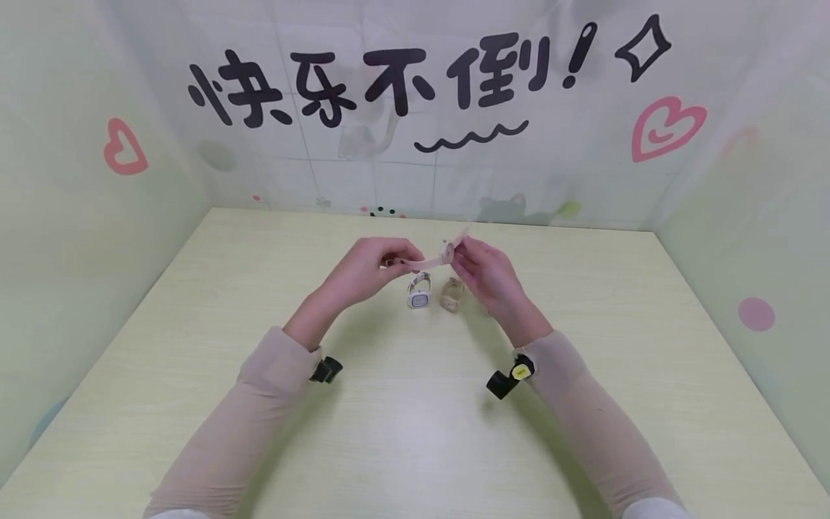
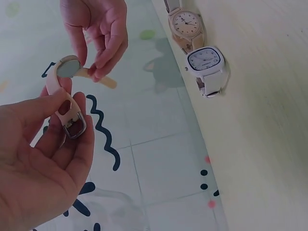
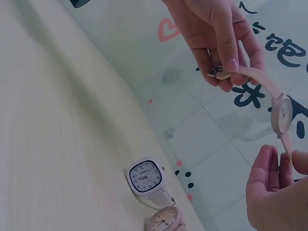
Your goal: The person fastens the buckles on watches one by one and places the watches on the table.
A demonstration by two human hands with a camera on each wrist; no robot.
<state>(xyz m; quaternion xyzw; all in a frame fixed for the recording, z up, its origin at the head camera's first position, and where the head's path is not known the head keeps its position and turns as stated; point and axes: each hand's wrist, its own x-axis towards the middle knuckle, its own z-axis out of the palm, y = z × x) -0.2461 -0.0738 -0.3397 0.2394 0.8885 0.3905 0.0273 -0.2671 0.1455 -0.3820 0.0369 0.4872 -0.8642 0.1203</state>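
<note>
Stretched between both hands above the table is a pale pink wristwatch (image 3: 282,114) with a round dial, its strap undone. My left hand (image 1: 368,270) pinches the strap's buckle end between thumb and fingers; the metal buckle (image 2: 75,126) sticks out past them. The strap's other end, beside the watch case, is pinched by my right hand (image 1: 488,274). Below the hands, a white watch (image 1: 418,291) with a rounded square face stands on the table. To its right is a beige-pink watch (image 1: 452,295) with a round dial (image 2: 186,24).
The pale wooden table (image 1: 415,432) runs back to a translucent curtain (image 1: 363,173) with black lettering and pink hearts. Similar sheets stand along the left and right sides. A small black camera (image 1: 328,370) sits on the left wrist, another camera (image 1: 501,384) on the right.
</note>
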